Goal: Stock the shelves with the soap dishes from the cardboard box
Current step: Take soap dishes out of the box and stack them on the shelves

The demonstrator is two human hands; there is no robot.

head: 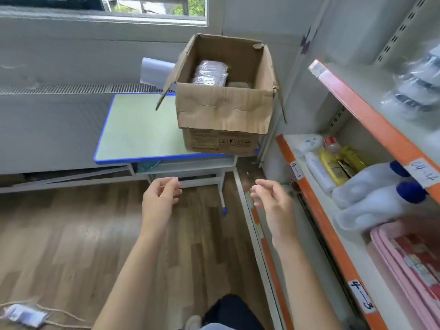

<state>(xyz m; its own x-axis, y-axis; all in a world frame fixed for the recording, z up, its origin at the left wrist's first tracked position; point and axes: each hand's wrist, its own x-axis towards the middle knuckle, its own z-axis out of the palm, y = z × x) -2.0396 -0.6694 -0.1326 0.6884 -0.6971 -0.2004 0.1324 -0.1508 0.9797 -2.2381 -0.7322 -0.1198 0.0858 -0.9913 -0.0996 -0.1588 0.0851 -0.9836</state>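
My left hand and right hand hang loosely curled, holding nothing, below the open box at 12 o'clock, wrapped dishes inside, shelves at 3 o'clock.

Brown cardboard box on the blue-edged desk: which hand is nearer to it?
Left, narrowly. The left hand hangs below the brown cardboard box's front left corner; the right hand hangs lower and off its right side, toward the orange-edged shelf. Neither touches it.
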